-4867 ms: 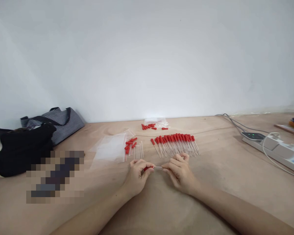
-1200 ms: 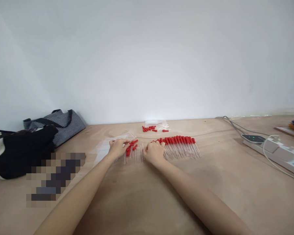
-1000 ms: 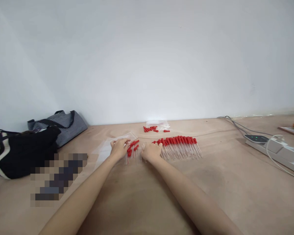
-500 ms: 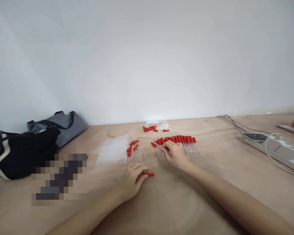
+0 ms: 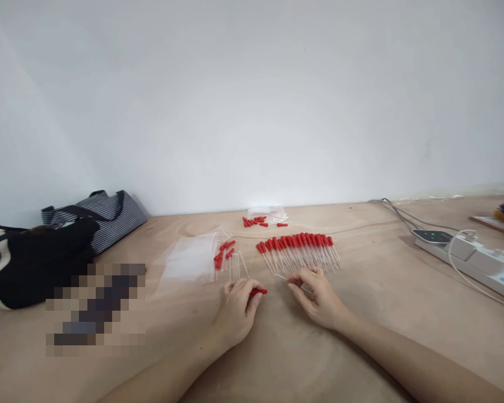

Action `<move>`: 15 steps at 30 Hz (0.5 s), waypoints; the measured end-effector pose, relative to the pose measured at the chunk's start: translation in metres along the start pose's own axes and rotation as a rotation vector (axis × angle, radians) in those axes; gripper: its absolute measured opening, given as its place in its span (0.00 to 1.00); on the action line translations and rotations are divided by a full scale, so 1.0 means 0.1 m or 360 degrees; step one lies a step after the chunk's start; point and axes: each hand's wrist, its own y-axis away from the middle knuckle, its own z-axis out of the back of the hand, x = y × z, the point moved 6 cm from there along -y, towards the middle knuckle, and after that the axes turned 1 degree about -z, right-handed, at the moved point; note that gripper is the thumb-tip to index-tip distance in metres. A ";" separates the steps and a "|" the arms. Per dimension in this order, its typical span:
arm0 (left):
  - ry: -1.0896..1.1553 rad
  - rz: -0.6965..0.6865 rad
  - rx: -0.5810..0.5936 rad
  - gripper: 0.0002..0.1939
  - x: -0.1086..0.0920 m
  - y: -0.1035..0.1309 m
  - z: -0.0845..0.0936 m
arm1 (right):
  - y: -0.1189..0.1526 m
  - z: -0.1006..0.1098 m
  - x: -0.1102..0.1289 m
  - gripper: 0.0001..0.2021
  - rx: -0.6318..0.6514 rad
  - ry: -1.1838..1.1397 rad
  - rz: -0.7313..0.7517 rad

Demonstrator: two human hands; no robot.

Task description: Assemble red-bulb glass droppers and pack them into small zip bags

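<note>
Left hand (image 5: pixel 239 312): narrow, thumb and forefinger pinched on a red bulb (image 5: pixel 259 291); one end pokes out right.
Right hand (image 5: pixel 319 299): narrow pinch on a clear tube (image 5: pixel 280 277); one end sticks out far-left, a bit more shows under the fingers.
Bulb/tube gap: hands apart, left and right of each other, near side of the table (image 5: pixel 256 364). Held bulb and held tube not touching; judged not joined yet.
Droppers (image 5: pixel 300 242): done pile. Slanted row just far of the right hand, red heads far, clear stems near. Heads overlap, exact count unclear; looks like the bulk of the work.
Near bulbs (image 5: pixel 218 257): left over, small heap on the right edge of the zip bags (image 5: pixel 191 254), far-left of the left hand.
Near tubes (image 5: pixel 235 266): left over, a few side by side just right of that heap; rightmost one tilted. No bulbs on them.
Far bulbs (image 5: pixel 252 221): left over, cluster near the wall (image 5: pixel 252 112), two lying just right of it.
Far tubes (image 5: pixel 280 214): loose beside them, by a clear bag (image 5: pixel 262 210). Too small to count.
Status: my read, well past halfway; one pair in hand, two loose batches to go.
Edges: black bag (image 5: pixel 46 263) and striped bag (image 5: pixel 121 215) left, power strip (image 5: pixel 491 268) right.
</note>
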 end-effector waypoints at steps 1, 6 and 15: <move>0.0032 0.0013 -0.0005 0.07 0.01 0.00 -0.01 | 0.01 -0.02 0.01 0.05 0.0017 -0.0015 0.0025; 0.0101 0.0080 0.0001 0.08 0.09 0.01 -0.03 | 0.03 -0.11 0.06 0.07 0.0171 -0.0003 0.0097; 0.0146 0.0078 -0.0007 0.08 0.03 0.00 0.03 | 0.02 -0.15 0.16 0.11 0.0302 -0.0039 0.0088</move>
